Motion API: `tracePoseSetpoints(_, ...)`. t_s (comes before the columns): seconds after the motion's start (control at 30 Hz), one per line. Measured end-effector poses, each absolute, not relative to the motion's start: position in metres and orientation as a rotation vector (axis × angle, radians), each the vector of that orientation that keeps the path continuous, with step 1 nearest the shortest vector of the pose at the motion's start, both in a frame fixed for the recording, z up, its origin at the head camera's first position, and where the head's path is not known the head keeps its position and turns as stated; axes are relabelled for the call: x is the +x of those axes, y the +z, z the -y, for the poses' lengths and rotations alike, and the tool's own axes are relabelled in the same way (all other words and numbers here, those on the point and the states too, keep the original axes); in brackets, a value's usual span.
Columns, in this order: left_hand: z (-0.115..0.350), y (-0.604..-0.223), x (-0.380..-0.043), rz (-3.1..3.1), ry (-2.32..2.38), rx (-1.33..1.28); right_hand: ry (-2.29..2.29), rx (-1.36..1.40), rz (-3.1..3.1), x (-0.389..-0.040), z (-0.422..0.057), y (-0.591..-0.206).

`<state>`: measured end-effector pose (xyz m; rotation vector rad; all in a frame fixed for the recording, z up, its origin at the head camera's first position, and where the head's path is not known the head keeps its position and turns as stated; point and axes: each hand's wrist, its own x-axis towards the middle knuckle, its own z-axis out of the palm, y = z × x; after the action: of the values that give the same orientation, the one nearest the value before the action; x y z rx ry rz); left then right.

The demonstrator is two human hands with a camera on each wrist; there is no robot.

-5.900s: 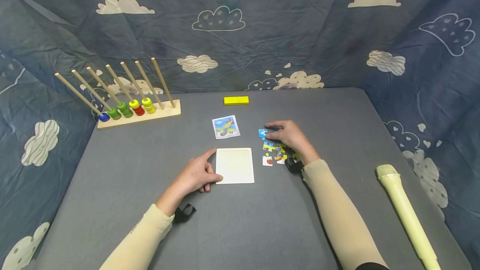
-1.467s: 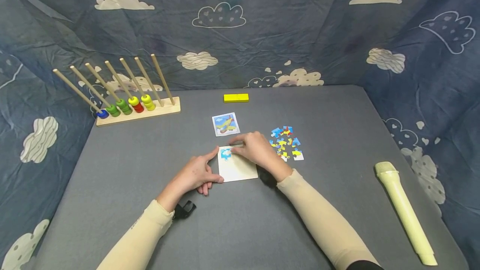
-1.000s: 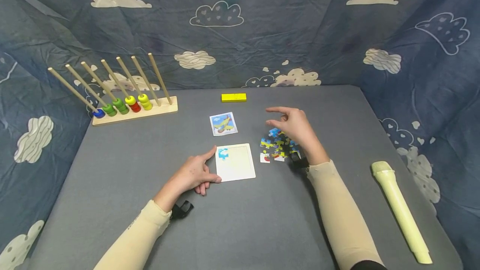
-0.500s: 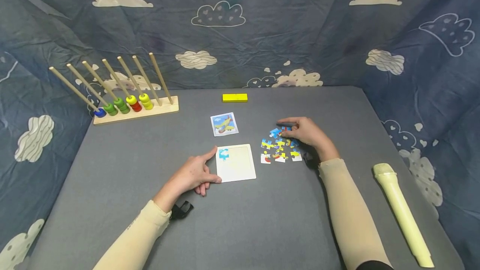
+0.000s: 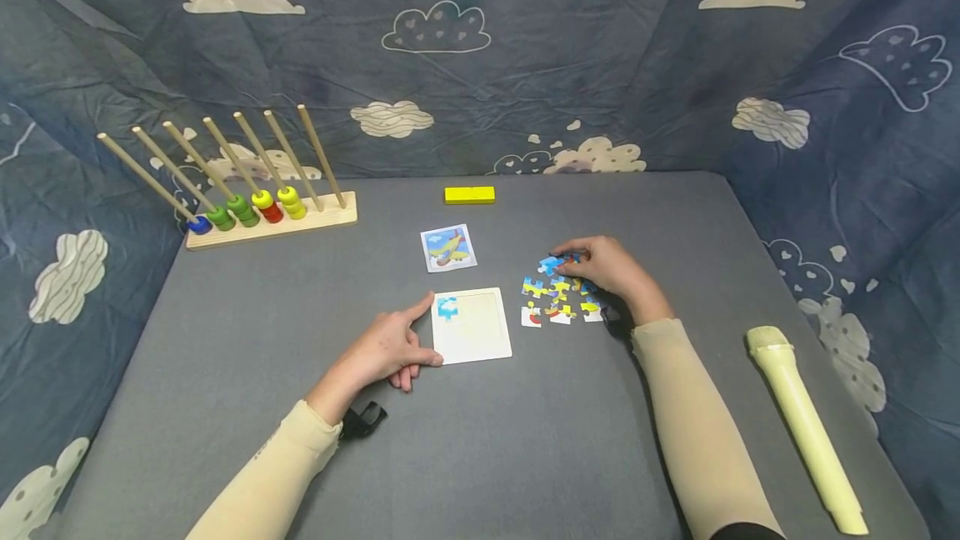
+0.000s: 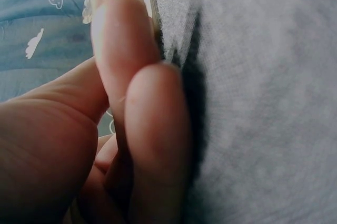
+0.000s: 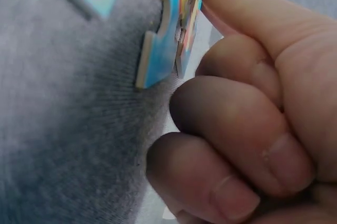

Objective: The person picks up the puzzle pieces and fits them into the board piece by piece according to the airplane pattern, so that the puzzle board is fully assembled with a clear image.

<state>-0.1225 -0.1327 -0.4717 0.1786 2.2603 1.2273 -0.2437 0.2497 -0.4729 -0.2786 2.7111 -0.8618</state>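
My left hand (image 5: 390, 348) holds the white puzzle board (image 5: 476, 332) at its left edge, index finger at the upper corner and thumb at the lower one. One light-blue puzzle piece (image 5: 447, 308) lies in the board's upper left corner. To the right of the board my right hand (image 5: 611, 265) has thumb and index finger at a blue puzzle piece (image 5: 550, 266) at the back of the loose pieces, seemingly pinching a piece; its remaining fingers (image 7: 231, 129) are curled. The fingertips' contact is partly cut off in the right wrist view. Several pieces, among them a yellow one (image 5: 559, 288), lie nearer me.
A picture card (image 5: 448, 248) with a yellow aeroplane lies behind the board. Farther back is a yellow block (image 5: 469, 196). A wooden peg counter (image 5: 277, 227) with coloured rings stands at the back left; a pale yellow toy microphone (image 5: 806, 427) lies at the right.
The light-blue piece came onto the board. My right hand then left the board and went back to the loose pieces, lowering onto the rear ones. The left hand stayed at the board.
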Motion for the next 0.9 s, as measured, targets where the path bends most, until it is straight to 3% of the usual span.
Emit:
tracePoseSetpoints(0.43,0.133,-0.471,-0.122,-2.271,1.212,0.17,-0.722,-0.318,-2.799,-0.241,-0.245,-0.469)
tracePoseSetpoints(0.9,0.132,-0.47,-0.121,-2.269,1.22,0.172,-1.178,0.004,-2.637,-0.245,-0.258,-0.479)
